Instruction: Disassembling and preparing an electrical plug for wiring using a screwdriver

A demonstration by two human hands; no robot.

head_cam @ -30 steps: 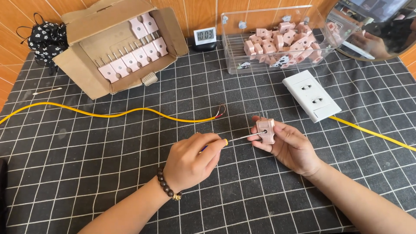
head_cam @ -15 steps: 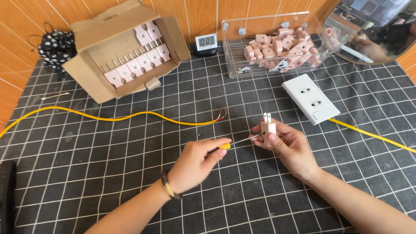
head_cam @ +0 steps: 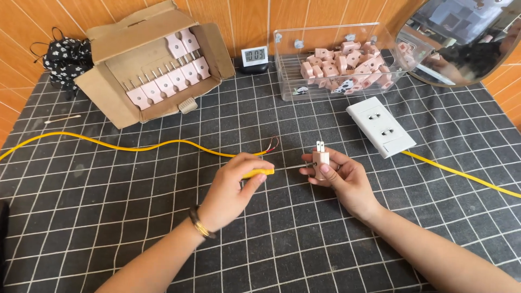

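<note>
On the bench point(head_cam: 108, 217) the left hand point(head_cam: 230, 190) grips a yellow screwdriver point(head_cam: 259, 173), its long axis level and its thin shaft aimed right at the plug point(head_cam: 321, 159). The right hand point(head_cam: 342, 179) pinches that plug just beside it, prongs up. The tip seems to fall just short of the plug.

My left hand point(head_cam: 233, 190) grips a yellow-handled screwdriver point(head_cam: 259, 173); its tip points at the pink plug point(head_cam: 321, 158) my right hand point(head_cam: 342, 179) holds, prongs up.
</note>
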